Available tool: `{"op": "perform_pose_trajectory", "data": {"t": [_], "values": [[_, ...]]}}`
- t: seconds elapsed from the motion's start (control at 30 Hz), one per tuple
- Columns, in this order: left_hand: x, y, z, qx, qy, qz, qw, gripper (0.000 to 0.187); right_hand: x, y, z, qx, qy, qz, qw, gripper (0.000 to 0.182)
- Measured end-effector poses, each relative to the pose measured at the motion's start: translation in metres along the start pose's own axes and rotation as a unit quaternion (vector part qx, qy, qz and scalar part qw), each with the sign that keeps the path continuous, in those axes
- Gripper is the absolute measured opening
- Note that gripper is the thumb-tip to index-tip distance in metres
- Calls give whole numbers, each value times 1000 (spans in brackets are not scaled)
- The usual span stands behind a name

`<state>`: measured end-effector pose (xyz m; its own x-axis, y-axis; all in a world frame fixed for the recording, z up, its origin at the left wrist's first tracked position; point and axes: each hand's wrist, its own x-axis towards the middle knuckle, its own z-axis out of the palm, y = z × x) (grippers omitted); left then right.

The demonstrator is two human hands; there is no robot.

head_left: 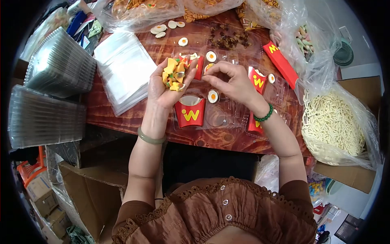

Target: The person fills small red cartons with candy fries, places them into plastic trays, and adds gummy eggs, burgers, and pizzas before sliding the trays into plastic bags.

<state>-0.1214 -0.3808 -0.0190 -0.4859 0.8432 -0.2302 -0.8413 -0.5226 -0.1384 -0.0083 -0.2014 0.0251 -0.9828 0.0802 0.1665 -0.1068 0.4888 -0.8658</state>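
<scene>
My left hand (158, 87) is palm up and cupped around a heap of small yellow, orange, red and green pieces (174, 75). My right hand (235, 81) makes a pinch above a clear plastic tray (237, 107). An orange round piece (209, 66) shows by its fingertips; whether they hold anything is hidden. Small fried-egg pieces (213, 96) sit in round hollows of the tray. Below my left hand stands a red fry carton (190, 112) with a yellow letter. Another red carton (257, 80) lies to the right of my right hand.
Stacked clear trays (61, 61) and a pile of clear plastic sheets (124, 69) are on the left. At the right, a box holds a bag of cream-coloured strips (333, 126). Bags of orange pieces (142, 10) line the back, near loose egg pieces (158, 29).
</scene>
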Motion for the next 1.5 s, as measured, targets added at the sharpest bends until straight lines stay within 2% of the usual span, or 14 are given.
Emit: {"op": "perform_pose_trajectory", "data": {"t": [0.17, 0.23, 0.43, 0.47, 0.6, 0.67, 0.83, 0.97, 1.03, 1.07, 1.17, 1.27, 1.37, 1.5], "values": [[6, -23, 9, 64, 2, 6, 998, 37, 5, -29, 18, -29, -34, -105, 993, 16], [7, -27, 9, 68, -2, 13, 998, 41, 2, -38, 17, 27, -76, 55, 995, 14], [1, -30, -2, -61, -77, -56, 994, 48, -5, -30, 11, 248, 13, 84, 965, 9], [0, -29, -3, -69, -87, -64, 992, 48, -2, -28, 5, 196, 44, 21, 979, 10], [-4, -28, 9, -90, -16, -27, 995, 47, -2, 1, -28, 80, 44, 158, 983, 14], [-2, -25, 6, -91, -19, -26, 995, 48, -1, 24, -28, -112, 28, 115, 987, 14], [3, -25, 8, -55, 11, -19, 998, 47, 2, 39, -22, -244, -2, 38, 969, 14], [8, -26, 7, -20, 29, -8, 999, 45, 2, 43, -20, -245, 14, 2, 970, 14], [9, -27, 6, 18, 29, 4, 999, 44, 1, 25, -21, -159, 39, 38, 986, 13], [10, -29, 8, 23, 37, 8, 999, 41, -1, 15, -19, -100, 58, -13, 993, 13], [15, -36, 11, 37, 13, 13, 999, 38, -4, -27, -7, -24, -2, -9, 1000, 16], [17, -41, 13, 59, 5, 8, 998, 34, -4, -28, 5, -71, -39, -144, 986, 16], [19, -43, 16, 63, 28, 35, 997, 29, -4, -18, 6, -58, -28, -113, 991, 15], [19, -45, 12, 67, 37, 53, 996, 44, -7, -17, 5, -31, -25, -49, 998, 14]]}}
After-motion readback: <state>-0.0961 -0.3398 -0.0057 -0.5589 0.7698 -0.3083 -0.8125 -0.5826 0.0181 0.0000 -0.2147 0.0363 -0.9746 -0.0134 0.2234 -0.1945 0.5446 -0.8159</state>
